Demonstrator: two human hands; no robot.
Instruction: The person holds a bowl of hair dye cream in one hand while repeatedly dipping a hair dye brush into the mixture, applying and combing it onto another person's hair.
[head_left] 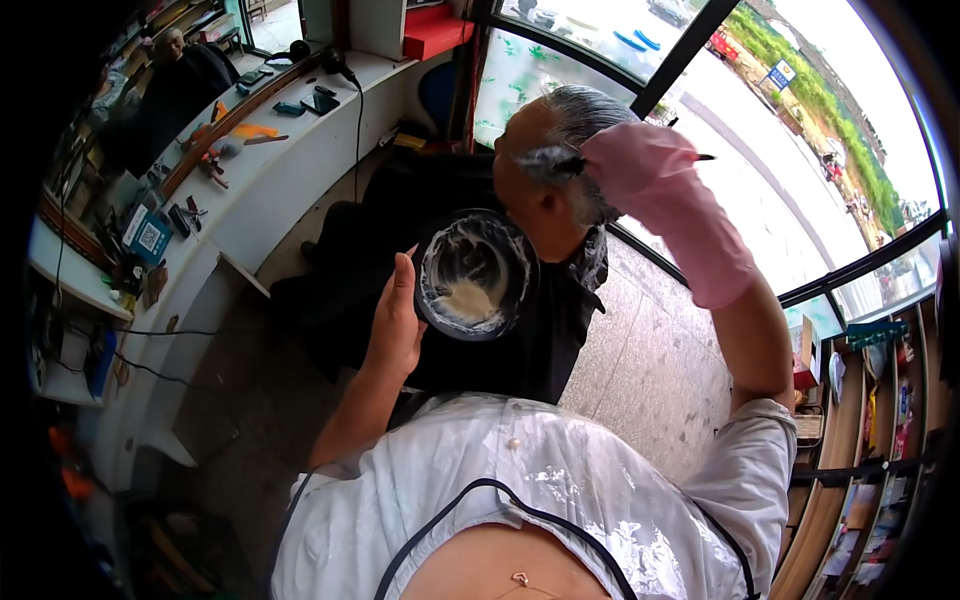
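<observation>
My left hand (pixel 398 318), bare, is closed on the side of a black bowl (pixel 527 275) with cream-coloured paste in it. My right hand (pixel 640 170), in a pink glove, grips a thin dark-handled brush (pixel 706 157) beside the head of a seated person (pixel 532 150). The brush's bristle end lies by the grey hair above the ear, where whitish paste shows. The gloved fingertips are partly hidden behind the back of the hand. A black cape (pixel 400 215) covers the person's body, below and around the bowl.
A white counter (pixel 240 180) runs along the left under a mirror (pixel 150 90), with a hair dryer (pixel 340 66), combs, clippers and a QR-code sign (pixel 148 237). Large windows (pixel 740 180) stand at the upper right. Shelves (pixel 840 420) with goods are at the right.
</observation>
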